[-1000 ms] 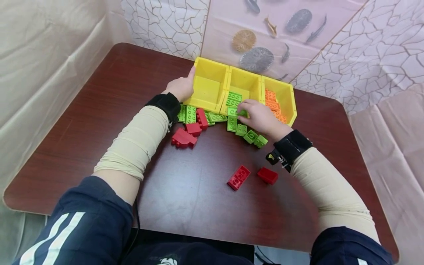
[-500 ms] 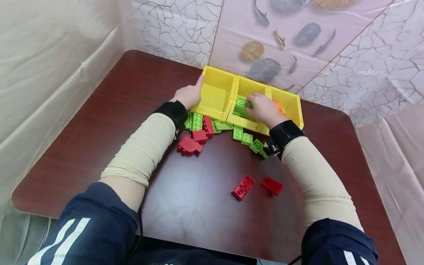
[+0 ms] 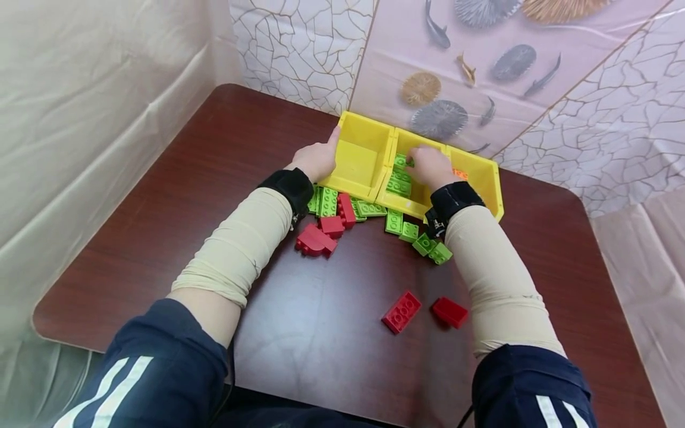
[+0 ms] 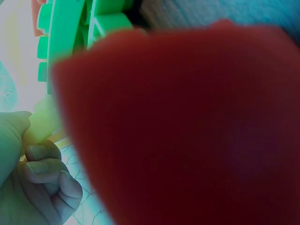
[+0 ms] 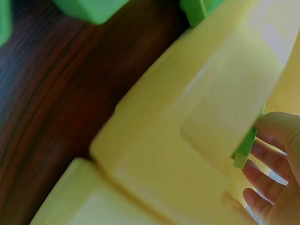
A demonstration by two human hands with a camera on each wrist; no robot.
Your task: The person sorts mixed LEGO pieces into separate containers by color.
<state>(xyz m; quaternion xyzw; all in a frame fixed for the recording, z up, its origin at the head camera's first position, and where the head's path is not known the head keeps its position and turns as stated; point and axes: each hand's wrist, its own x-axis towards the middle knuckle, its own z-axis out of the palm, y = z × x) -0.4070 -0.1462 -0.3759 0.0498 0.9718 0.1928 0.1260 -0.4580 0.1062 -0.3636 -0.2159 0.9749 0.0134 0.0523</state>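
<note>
A yellow bin with three compartments (image 3: 355, 163) stands at the back of the table. My left hand (image 3: 316, 160) grips its left end, thumb along the rim; in the left wrist view the fingers are curled at the yellow edge. My right hand (image 3: 430, 166) is inside the middle compartment, where several green toy bricks (image 3: 398, 183) lie at the left. In the right wrist view, thumb and fingers pinch a green brick (image 5: 244, 151), partly hidden by the bin wall. Orange bricks (image 3: 460, 174) show in the right compartment, mostly hidden behind the right hand.
Green bricks (image 3: 394, 222) lie along the bin's front. Red bricks (image 3: 316, 241) sit near the left wrist; one fills much of the left wrist view. Two more, a red studded brick (image 3: 402, 312) and a red sloped brick (image 3: 449, 312), lie nearer the table's front.
My right hand has carried a green brick from the bin's front edge deeper into the middle compartment. My left hand keeps its grip on the bin. The head view has shifted slightly.
</note>
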